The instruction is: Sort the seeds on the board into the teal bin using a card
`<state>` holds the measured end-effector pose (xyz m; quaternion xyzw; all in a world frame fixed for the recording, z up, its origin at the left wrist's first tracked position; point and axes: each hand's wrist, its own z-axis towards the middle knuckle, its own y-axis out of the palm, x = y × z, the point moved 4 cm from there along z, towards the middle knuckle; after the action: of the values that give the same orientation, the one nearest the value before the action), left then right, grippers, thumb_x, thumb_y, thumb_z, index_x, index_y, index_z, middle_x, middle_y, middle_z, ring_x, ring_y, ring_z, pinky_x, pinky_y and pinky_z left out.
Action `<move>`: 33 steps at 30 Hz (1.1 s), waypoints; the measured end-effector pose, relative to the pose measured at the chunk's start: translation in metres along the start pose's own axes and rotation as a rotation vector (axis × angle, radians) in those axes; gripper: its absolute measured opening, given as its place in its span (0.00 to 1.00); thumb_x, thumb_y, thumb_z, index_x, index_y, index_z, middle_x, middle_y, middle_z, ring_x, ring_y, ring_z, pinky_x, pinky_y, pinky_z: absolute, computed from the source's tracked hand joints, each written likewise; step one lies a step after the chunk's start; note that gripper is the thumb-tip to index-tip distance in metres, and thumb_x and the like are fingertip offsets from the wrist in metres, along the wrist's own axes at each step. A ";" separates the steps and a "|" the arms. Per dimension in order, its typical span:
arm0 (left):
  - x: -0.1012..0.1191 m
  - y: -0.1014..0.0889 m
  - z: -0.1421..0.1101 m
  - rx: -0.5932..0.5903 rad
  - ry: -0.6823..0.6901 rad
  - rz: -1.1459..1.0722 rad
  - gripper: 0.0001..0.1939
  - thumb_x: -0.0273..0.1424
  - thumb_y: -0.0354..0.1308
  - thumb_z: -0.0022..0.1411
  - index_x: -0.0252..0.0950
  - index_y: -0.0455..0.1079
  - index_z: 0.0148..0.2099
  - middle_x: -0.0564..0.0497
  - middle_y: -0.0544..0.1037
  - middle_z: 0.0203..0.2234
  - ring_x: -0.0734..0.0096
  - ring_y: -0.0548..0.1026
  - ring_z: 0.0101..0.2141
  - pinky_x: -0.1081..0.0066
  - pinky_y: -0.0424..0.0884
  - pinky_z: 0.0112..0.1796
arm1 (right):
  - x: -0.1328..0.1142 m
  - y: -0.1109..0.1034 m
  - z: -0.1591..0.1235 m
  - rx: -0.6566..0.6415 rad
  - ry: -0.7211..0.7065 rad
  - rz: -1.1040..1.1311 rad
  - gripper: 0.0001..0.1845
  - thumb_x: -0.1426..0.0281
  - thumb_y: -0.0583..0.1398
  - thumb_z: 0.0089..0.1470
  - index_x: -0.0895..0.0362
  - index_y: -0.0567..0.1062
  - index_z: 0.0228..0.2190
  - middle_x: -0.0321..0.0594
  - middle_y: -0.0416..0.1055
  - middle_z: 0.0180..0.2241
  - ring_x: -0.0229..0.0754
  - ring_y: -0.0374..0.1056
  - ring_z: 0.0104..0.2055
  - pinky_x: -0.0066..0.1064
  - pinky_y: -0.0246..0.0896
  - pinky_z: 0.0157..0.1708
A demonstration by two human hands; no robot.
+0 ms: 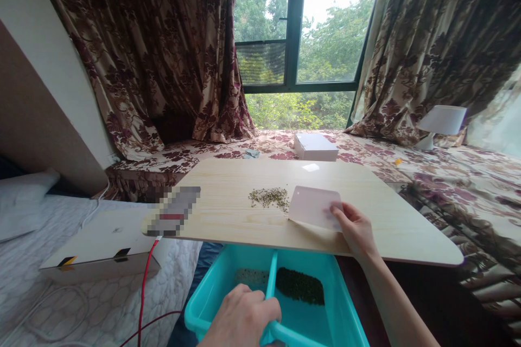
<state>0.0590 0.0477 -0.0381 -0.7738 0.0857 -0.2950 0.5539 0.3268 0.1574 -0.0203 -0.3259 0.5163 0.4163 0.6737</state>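
Note:
My right hand [356,227] pinches the right edge of a thin, translucent pale scraper card [313,206], tilted over the light wood-look tabletop [228,227]. Just left of the card lies a loose scatter of small greenish-brown grains [268,197]. Below the table's front edge, my left hand [244,314] is closed at the divider of a turquoise two-compartment bin [345,303]; some of its fingers are hidden. Dark green grains [300,286] lie heaped in the bin's right compartment. A thin layer of greyish bits [252,276] shows in the left one, partly behind my hand.
A blurred-out device [175,211] sits at the table's left corner, with a red cable [144,287] hanging down from it. Left of the table, a white box [106,244] rests on the bed. Behind are a small white box [315,146] and a lamp [443,120].

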 end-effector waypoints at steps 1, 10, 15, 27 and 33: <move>0.001 -0.001 0.000 -0.005 -0.008 -0.012 0.11 0.41 0.63 0.53 0.44 0.72 0.38 0.55 0.75 0.31 0.65 0.70 0.35 0.70 0.60 0.37 | 0.000 0.000 0.000 -0.012 0.001 -0.002 0.13 0.62 0.63 0.41 0.57 0.78 0.29 0.41 0.79 0.29 0.44 0.73 0.31 0.31 0.65 0.32; 0.001 -0.020 -0.011 -0.022 -0.137 -0.092 0.08 0.36 0.63 0.52 0.43 0.71 0.36 0.55 0.74 0.34 0.64 0.69 0.40 0.69 0.60 0.40 | -0.004 0.004 -0.003 -0.062 -0.005 0.045 0.14 0.60 0.65 0.40 0.55 0.78 0.28 0.40 0.78 0.27 0.45 0.73 0.31 0.32 0.66 0.32; -0.007 -0.015 -0.009 0.053 -0.131 -0.098 0.08 0.35 0.62 0.51 0.42 0.70 0.35 0.56 0.75 0.32 0.65 0.70 0.38 0.69 0.59 0.39 | -0.009 0.008 -0.006 -0.121 0.010 0.042 0.17 0.56 0.66 0.39 0.56 0.79 0.29 0.40 0.79 0.27 0.45 0.73 0.33 0.32 0.67 0.34; -0.010 -0.013 -0.010 0.075 -0.125 -0.101 0.08 0.36 0.62 0.51 0.42 0.70 0.34 0.56 0.75 0.31 0.65 0.70 0.37 0.70 0.59 0.37 | -0.004 0.002 -0.004 -0.138 0.062 0.107 0.15 0.59 0.67 0.37 0.57 0.80 0.27 0.41 0.79 0.26 0.43 0.72 0.26 0.31 0.67 0.27; -0.009 -0.008 -0.005 0.046 -0.107 -0.060 0.09 0.37 0.63 0.51 0.42 0.70 0.36 0.55 0.75 0.32 0.64 0.69 0.38 0.69 0.60 0.39 | 0.001 -0.007 -0.002 0.193 -0.017 0.058 0.16 0.61 0.64 0.42 0.57 0.79 0.33 0.42 0.79 0.31 0.43 0.74 0.31 0.31 0.68 0.32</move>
<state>0.0474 0.0503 -0.0328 -0.7780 0.0259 -0.2715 0.5660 0.3321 0.1533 -0.0215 -0.2407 0.5573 0.3870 0.6940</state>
